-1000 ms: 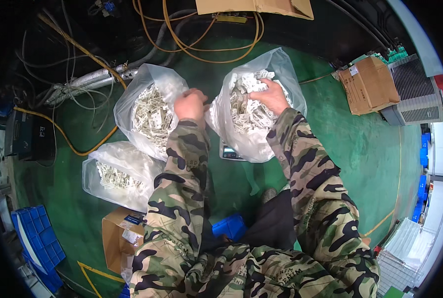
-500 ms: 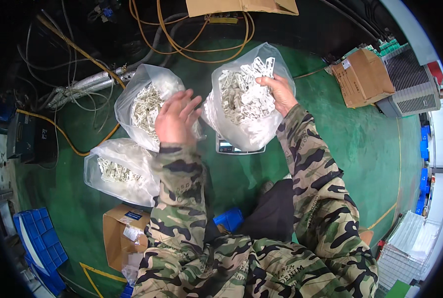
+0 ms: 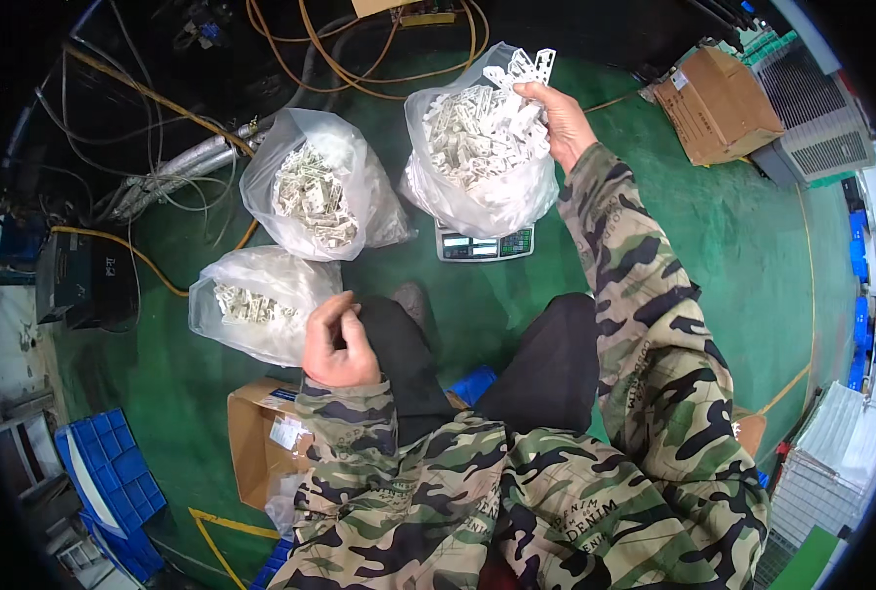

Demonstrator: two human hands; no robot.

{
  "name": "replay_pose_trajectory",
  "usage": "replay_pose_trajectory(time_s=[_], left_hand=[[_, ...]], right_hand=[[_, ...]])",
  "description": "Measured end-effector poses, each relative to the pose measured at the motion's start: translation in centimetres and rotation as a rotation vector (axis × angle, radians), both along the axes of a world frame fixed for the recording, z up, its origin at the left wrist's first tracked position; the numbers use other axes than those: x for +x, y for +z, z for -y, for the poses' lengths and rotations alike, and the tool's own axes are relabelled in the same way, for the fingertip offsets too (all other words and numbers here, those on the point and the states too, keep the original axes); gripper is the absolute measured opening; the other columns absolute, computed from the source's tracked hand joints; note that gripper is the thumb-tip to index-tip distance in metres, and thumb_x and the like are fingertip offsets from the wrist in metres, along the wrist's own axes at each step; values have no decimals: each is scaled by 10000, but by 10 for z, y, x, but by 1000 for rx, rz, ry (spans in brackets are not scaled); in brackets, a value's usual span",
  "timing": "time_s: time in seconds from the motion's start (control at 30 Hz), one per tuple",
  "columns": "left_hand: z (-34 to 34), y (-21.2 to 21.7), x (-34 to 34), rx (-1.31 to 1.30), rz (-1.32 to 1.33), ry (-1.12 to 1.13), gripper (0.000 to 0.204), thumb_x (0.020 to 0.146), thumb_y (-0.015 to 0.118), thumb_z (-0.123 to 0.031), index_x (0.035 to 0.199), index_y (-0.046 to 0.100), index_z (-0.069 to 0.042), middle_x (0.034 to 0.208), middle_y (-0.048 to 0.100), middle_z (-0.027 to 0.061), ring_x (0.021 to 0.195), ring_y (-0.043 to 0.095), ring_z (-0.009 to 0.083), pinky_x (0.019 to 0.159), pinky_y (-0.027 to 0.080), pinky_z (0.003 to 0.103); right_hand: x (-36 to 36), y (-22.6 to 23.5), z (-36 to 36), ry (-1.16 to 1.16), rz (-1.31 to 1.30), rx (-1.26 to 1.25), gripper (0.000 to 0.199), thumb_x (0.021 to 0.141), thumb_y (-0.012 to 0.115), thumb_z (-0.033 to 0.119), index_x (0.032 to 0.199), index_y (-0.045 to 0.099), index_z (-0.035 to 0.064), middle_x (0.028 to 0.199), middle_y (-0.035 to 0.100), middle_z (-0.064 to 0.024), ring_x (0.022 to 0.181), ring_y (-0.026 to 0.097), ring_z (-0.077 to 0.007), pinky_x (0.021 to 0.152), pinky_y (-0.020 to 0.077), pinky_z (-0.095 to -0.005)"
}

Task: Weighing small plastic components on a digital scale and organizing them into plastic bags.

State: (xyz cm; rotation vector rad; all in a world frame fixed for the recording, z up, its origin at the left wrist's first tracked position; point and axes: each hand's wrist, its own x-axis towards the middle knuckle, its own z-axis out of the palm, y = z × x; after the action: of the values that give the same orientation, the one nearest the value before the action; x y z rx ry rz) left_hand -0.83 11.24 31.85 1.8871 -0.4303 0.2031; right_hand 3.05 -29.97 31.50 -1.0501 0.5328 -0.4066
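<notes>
Above the far bag, my right hand (image 3: pixel 564 120) is closed on several white plastic parts (image 3: pixel 528 69), flat pieces with cut-outs, pinched under the thumb. That clear plastic bag (image 3: pixel 497 202) is heaped with the same sort of white parts (image 3: pixel 477 138) and rests on a digital scale (image 3: pixel 485 245). Close to my left thigh, my left hand (image 3: pixel 342 346) hovers with loosely curled fingers, the thumb apart from them and nothing visible in it. It is nearest to a smaller clear bag (image 3: pixel 305 280) of white parts. Behind that stands another open bag (image 3: pixel 384 211), also filled with white parts.
A cardboard box (image 3: pixel 251 447) stands left of my legs, with blue plastic crates (image 3: pixel 114 472) farther left. Hoses and cables (image 3: pixel 187 172) run along the back left. Another carton (image 3: pixel 718 108) sits at the far right beside a grey vented unit (image 3: pixel 817 118).
My left hand has drawn back from the middle bag toward my lap, its spread fingers now curled. My right hand still grips the white parts above the far bag. The view has shifted.
</notes>
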Motion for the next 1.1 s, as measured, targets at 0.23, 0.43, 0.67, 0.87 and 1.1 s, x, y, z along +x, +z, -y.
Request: replay_pose_trajectory(time_s=[0.23, 0.43, 0.67, 0.87, 1.1], left_hand=[[-1, -2, -8, 171, 404, -98, 215, 783, 617, 92, 975, 678, 15, 889, 694, 157, 776, 692, 306, 711, 555, 352], [-1, -8, 5, 210, 441, -88, 219, 760, 629, 80, 955, 683, -2, 861, 689, 161, 757, 688, 320, 687, 551, 358], [8, -7, 8, 240, 460, -108, 206, 738, 648, 70, 919, 690, -20, 825, 692, 147, 717, 687, 319, 642, 544, 359], [9, -6, 7, 229, 478, -81, 208, 731, 661, 61, 916, 697, -27, 804, 697, 139, 699, 691, 312, 623, 540, 357], [11, -5, 10, 265, 455, -73, 192, 737, 662, 57, 909, 701, -18, 794, 699, 138, 692, 693, 301, 621, 543, 353]], right_hand=[[17, -40, -1, -214, 0, -62, 372, 722, 799, 171, 1011, 695, -39, 970, 692, -91, 877, 646, -189, 822, 484, -320], [26, -36, -1, -203, 29, 16, 396, 718, 813, 168, 1026, 677, -39, 958, 679, -96, 850, 643, -181, 768, 487, -316], [32, -35, 1, -341, -202, -416, 582, 711, 834, 153, 1173, 609, -121, 1067, 691, -159, 962, 662, -209, 850, 511, -325], [30, -58, 6, -313, -439, -691, 823, 672, 848, 231, 1318, 517, -155, 1159, 666, -226, 1061, 647, -253, 897, 501, -334], [28, -84, 15, -178, -382, -569, 837, 657, 864, 363, 1256, 572, -145, 1160, 675, -241, 1055, 662, -293, 938, 494, -336]])
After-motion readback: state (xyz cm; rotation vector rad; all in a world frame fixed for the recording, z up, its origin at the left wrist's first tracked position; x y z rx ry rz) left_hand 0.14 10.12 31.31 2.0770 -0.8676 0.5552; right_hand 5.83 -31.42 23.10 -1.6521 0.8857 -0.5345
